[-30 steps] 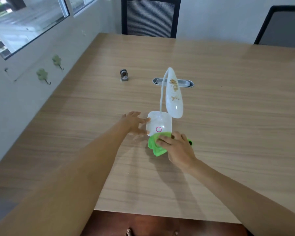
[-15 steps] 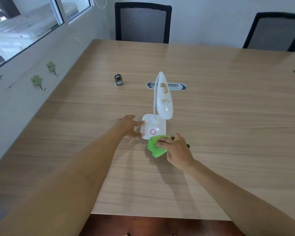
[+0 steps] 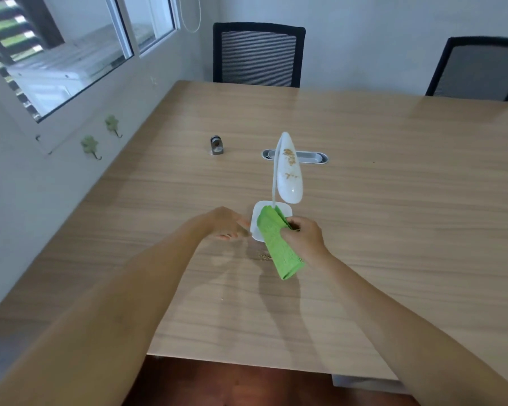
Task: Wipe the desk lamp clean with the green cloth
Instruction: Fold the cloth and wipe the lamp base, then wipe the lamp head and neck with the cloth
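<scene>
A white desk lamp stands mid-table on a square base, its oval head tilted toward me and speckled with brownish crumbs. My right hand grips the folded green cloth, which is lifted off the table and hangs over the front of the lamp's base. My left hand rests against the base's left edge, fingers spread, holding nothing. A few crumbs lie on the wood just in front of the base.
The wooden table has a metal cable grommet behind the lamp and a small metal object to the left. Two black mesh chairs stand at the far edge. A wall with a window and hooks runs along the left.
My right hand has raised the green cloth from the table in front of the base; it now drapes over the base's front. My left hand stays at the base. The camera has tilted.
</scene>
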Tool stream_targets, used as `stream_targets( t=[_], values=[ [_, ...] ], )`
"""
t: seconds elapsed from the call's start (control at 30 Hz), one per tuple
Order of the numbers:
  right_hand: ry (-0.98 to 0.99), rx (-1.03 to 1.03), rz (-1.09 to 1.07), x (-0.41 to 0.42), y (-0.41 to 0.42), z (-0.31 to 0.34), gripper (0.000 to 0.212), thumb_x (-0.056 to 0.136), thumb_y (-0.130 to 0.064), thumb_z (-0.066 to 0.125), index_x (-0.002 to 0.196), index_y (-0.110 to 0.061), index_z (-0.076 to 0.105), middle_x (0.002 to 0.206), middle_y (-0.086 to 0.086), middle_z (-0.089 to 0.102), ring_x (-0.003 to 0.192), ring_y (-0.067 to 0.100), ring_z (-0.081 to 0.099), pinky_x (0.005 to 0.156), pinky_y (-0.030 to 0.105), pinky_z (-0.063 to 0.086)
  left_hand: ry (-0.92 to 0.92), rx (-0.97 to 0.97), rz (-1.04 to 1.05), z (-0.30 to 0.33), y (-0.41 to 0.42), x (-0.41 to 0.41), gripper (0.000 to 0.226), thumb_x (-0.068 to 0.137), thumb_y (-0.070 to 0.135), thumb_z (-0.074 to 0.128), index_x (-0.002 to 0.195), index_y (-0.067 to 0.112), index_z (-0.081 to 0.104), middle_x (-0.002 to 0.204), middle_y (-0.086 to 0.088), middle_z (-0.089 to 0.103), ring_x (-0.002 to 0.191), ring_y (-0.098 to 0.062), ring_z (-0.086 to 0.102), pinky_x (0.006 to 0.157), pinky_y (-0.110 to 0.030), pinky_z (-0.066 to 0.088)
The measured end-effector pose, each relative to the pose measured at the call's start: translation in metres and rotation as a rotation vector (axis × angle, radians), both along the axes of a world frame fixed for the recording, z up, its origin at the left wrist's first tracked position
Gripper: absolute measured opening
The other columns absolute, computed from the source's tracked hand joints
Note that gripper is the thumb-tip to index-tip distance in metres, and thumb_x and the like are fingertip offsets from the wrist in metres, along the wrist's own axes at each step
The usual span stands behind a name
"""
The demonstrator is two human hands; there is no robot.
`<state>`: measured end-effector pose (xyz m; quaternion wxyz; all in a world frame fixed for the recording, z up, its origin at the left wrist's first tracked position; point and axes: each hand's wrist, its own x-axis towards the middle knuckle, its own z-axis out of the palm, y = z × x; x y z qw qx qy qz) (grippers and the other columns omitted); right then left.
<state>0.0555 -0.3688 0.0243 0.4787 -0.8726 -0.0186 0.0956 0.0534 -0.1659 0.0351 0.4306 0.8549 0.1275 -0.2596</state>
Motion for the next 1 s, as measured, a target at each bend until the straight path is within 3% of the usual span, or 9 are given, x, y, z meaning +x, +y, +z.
stream_targets(
  t=[0.17,0.3,0.4,0.5,0.57,0.63,0.7,0.83,1.0],
  values=[
    [0.162,0.045,0.132,0.003,0.013,0.009,0.019,0.073,-0.003,0.059,0.086,0.001,0.071,0.072,0.007,0.055,0.068,0.016,0.048,0.061,0.026,0.035,0.023,-0.175,0.088,0.002,0.007,-0.006,0.087,0.072,0.015,0.079,0.143,0.036,0.033,0.139,-0.001,0.048,0.128,-0.019,0.044,0.104,-0.037,0.042],
    [0.173,0.006,0.287,0.006,0.018,0.018,0.024,0.074,-0.003,0.061,0.068,-0.024,0.07,0.064,-0.005,0.057,0.061,0.01,0.05,0.057,0.022,0.038,0.013,-0.225,0.052,0.006,0.009,-0.009,0.042,0.078,0.005,0.071,0.114,0.025,0.064,0.111,0.002,0.063,0.111,-0.017,0.056,0.105,-0.034,0.044],
    [0.206,-0.008,0.344,0.011,0.016,0.019,0.019,0.077,-0.007,0.066,0.085,-0.024,0.069,0.08,-0.004,0.062,0.076,0.012,0.057,0.061,0.019,0.041,0.022,-0.321,0.087,0.007,0.014,-0.01,0.021,0.081,-0.003,0.067,0.086,0.017,0.067,0.096,-0.003,0.067,0.098,-0.018,0.062,0.1,-0.031,0.049],
    [0.273,-0.106,0.418,0.016,0.008,0.02,0.032,0.075,-0.019,0.074,0.106,-0.021,0.065,0.096,-0.002,0.063,0.09,0.014,0.059,0.068,0.021,0.045,0.032,-0.373,0.122,0.005,0.023,-0.01,0.021,0.082,-0.004,0.066,0.091,0.015,0.068,0.1,-0.005,0.069,0.093,-0.017,0.065,0.09,-0.025,0.055],
    [0.287,-0.159,0.433,0.019,0.003,0.019,0.03,0.074,-0.02,0.074,0.102,-0.023,0.062,0.096,-0.002,0.062,0.093,0.015,0.058,0.073,0.024,0.046,0.059,-0.4,0.17,0.002,0.029,-0.01,0.02,0.082,-0.003,0.067,0.097,0.011,0.067,0.106,-0.01,0.068,0.099,-0.023,0.065,0.1,-0.036,0.052],
    [0.309,-0.11,0.414,0.02,0.0,0.017,0.026,0.078,-0.01,0.07,0.103,-0.017,0.065,0.093,0.002,0.06,0.09,0.017,0.057,0.07,0.023,0.047,0.076,-0.319,0.167,0.0,0.031,-0.012,0.016,0.081,0.002,0.069,0.092,0.012,0.066,0.099,-0.007,0.067,0.093,-0.021,0.063,0.104,-0.041,0.047],
    [0.303,-0.067,0.419,0.02,0.001,0.015,0.027,0.08,-0.001,0.064,0.106,-0.011,0.067,0.085,0.001,0.061,0.088,0.017,0.056,0.067,0.022,0.047,0.022,-0.034,0.054,0.001,0.029,-0.013,0.022,0.076,0.017,0.076,0.094,0.013,0.064,0.093,0.0,0.061,0.09,-0.016,0.057,0.096,-0.036,0.048],
    [0.237,-0.087,0.471,0.018,0.011,0.011,0.032,0.081,-0.001,0.063,0.111,-0.011,0.069,0.073,-0.012,0.058,0.077,0.01,0.054,0.062,0.017,0.044,-0.079,0.245,-0.209,0.013,0.007,-0.011,0.054,0.067,0.034,0.08,0.118,0.031,0.063,0.117,0.004,0.061,0.111,-0.015,0.053,0.102,-0.033,0.044],
    [0.142,0.069,0.31,0.02,0.011,-0.001,0.037,0.083,-0.013,0.068,0.119,-0.015,0.063,0.106,-0.001,0.065,0.097,0.013,0.059,0.071,0.017,0.047,-0.166,0.368,-0.257,0.023,0.007,-0.004,0.026,0.076,0.026,0.071,0.099,0.015,0.073,0.084,-0.002,0.062,0.083,-0.019,0.056,0.072,-0.027,0.041]
  ],
)
